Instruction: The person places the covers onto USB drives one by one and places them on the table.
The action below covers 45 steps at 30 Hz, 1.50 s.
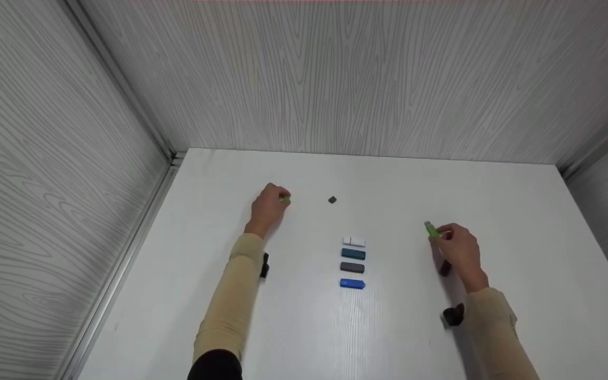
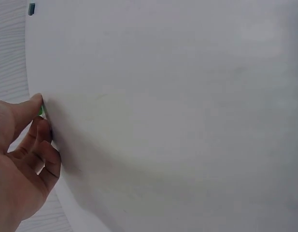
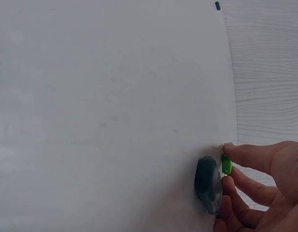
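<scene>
My left hand (image 1: 268,207), at the back left of the white table, pinches a small green cap (image 1: 285,199) between thumb and fingertips; the fingers hide most of it. Over on the right, my right hand (image 1: 459,247) pinches a green USB stick (image 1: 431,229) with its metal plug pointing away from the hand. A dark USB stick (image 1: 445,268) lies on the table beside that hand, partly covered by it. In the right wrist view the green stick (image 3: 227,164) shows between thumb and fingers, with the dark stick (image 3: 206,183) next to it.
Down the middle lie a white USB stick (image 1: 354,242), a teal one (image 1: 353,254), a grey one (image 1: 352,267) and a blue one (image 1: 352,284). A small dark cap (image 1: 332,200) lies behind them. Grained panels (image 1: 304,79) wall the table's back and sides.
</scene>
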Available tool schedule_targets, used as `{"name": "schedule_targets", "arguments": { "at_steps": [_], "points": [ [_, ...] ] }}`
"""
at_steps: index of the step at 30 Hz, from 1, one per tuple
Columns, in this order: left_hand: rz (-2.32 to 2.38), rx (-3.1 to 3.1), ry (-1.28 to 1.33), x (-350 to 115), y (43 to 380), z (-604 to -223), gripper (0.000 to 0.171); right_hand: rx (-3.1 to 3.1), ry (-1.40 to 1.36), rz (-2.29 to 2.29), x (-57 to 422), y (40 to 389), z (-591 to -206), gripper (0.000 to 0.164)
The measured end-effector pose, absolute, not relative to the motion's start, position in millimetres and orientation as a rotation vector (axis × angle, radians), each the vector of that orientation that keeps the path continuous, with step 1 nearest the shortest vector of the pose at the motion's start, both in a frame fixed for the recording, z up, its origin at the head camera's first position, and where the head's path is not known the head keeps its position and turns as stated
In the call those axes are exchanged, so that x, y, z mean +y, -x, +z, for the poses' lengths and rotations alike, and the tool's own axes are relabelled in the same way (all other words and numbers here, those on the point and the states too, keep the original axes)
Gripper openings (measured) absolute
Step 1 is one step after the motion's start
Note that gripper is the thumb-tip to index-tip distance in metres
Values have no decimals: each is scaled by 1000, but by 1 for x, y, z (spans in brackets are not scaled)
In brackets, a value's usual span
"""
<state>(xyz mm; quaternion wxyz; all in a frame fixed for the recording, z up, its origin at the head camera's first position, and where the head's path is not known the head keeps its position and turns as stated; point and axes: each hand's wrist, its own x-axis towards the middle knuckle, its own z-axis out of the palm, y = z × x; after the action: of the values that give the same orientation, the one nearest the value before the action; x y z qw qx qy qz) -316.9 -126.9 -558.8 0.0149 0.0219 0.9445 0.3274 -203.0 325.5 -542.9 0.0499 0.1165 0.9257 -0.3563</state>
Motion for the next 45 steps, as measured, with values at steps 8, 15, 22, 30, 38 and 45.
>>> {"name": "schedule_targets", "arguments": {
  "at_steps": [8,15,22,30,38,45],
  "points": [
    [1084,2921,-87,-129,313,-561,23,2827,-363,-1058,327,203,-543,40],
    [1123,2898,-67,-131,315,-559,25,2813,-360,-1034,328,203,-540,41],
    [1249,2845,-78,-135,316,-561,24,2798,-366,-1037,327,202,-540,41],
    [1295,2877,-164,-138,315,-563,29,2796,-366,-1053,328,202,-542,41],
    [1346,2874,-180,-141,314,-563,26,2789,-348,-1055,329,203,-544,41],
    [1393,2830,-152,-143,312,-564,26,2773,-336,-1068,329,202,-544,41]
  ]
}}
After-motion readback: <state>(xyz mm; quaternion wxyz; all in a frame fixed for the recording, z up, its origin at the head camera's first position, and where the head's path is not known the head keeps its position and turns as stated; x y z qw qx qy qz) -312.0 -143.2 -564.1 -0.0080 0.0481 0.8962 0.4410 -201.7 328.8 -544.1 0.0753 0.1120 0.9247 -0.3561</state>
